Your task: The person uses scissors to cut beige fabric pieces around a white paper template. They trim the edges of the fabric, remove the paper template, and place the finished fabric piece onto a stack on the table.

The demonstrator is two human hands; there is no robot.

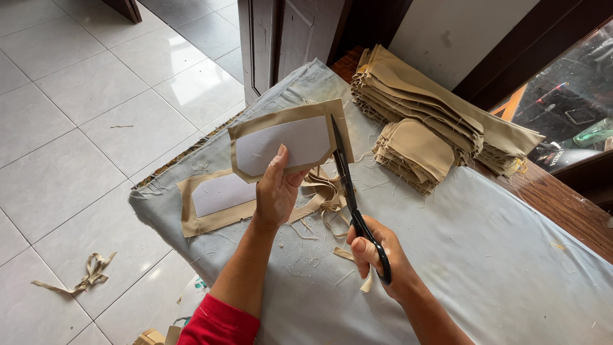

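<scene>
fabric piece (287,137): tan cloth with a pale grey panel in its middle, held up tilted above the table, over the heap of offcuts
table cover (498,255): grey-blue sheet, littered with threads; nothing on it pins the piece, so all support comes from the one hand
risk, cut line: piece hangs free in the air, likely to sag or twist at the blades; I'd expect the cut to wander into the pale panel along the right edge
risk, fingers: holding thumb sits on the panel not far from the blades; a slip of the cloth could bring skin toward the edge
risk, mix-up: second piece (217,199) lies flat just left of the forearm, near the table edge; a stray elbow could push it to the floor
stacks (440,112): folded tan pieces, well apart at the far side, out of the way
scissors (348,185): black, blades running up along the piece's right edge, nearly together from what I can see
left hand (278,188): pinching the piece's lower edge, thumb on the front face, other fingers hidden behind
right hand (383,259): closed round the scissor handles, thumb through one loop, fingers curled tight
trimmings (322,195): loose tan strips under the piece, could snag the blade tips
</scene>
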